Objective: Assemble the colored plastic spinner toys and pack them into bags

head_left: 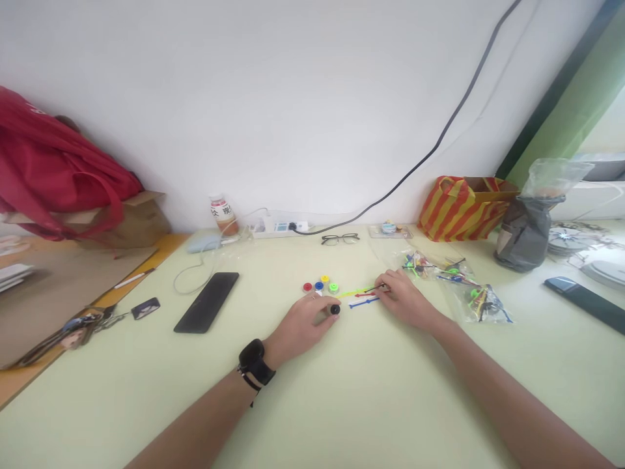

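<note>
My left hand (308, 324), with a dark watch on its wrist, pinches a small black round piece (334, 310) between thumb and fingers. Just beyond it sit small round pieces in red (307, 286), blue (319, 286), yellow (325, 279) and green (334, 288); a white one is partly covered by my fingers. My right hand (398, 298) has its fingertips closed on a thin black stick (374, 288). Near those fingertips lie thin sticks: a yellow-green one (352, 292), a red one (364, 296) and a blue one (362, 303).
Clear plastic bags of colourful parts (488, 305) lie right of my right hand. A black phone (208, 303) rests at left. Along the wall are a bottle (223, 213), power strip (278, 227), glasses (340, 239) and striped bag (459, 207). A dark cable (439, 143) crosses the wall.
</note>
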`<control>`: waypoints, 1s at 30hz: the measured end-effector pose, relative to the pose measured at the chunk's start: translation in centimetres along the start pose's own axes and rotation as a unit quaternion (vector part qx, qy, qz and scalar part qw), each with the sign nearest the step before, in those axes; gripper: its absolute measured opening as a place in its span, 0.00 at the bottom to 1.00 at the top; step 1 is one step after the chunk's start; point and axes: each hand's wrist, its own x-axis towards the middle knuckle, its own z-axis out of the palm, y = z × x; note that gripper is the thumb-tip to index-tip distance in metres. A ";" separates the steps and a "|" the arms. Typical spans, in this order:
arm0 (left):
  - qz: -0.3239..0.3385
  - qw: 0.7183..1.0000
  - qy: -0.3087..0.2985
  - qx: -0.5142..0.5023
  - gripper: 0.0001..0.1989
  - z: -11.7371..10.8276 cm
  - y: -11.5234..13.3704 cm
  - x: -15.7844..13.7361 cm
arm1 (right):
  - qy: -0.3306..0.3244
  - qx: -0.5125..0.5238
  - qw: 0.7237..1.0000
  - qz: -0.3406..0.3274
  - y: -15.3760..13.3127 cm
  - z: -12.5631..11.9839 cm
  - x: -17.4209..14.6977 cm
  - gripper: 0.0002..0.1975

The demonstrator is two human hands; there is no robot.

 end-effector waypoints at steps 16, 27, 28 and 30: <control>0.009 1.000 0.004 -0.006 0.14 0.1 -0.5 0.2 | -0.014 -0.012 1.000 -0.012 -0.6 0.2 0.0 0.15; -0.079 0.956 0.118 -0.256 0.14 0.0 0.1 0.8 | -0.074 0.139 0.987 0.030 -4.0 -1.7 -1.2 0.09; -0.090 0.948 0.121 -0.279 0.15 0.0 0.0 0.9 | -0.086 0.143 0.986 0.025 -4.6 -1.8 -1.3 0.09; -0.110 0.933 0.123 -0.320 0.16 0.0 -0.1 1.1 | -0.089 0.161 0.983 0.026 -5.7 -1.7 -1.6 0.10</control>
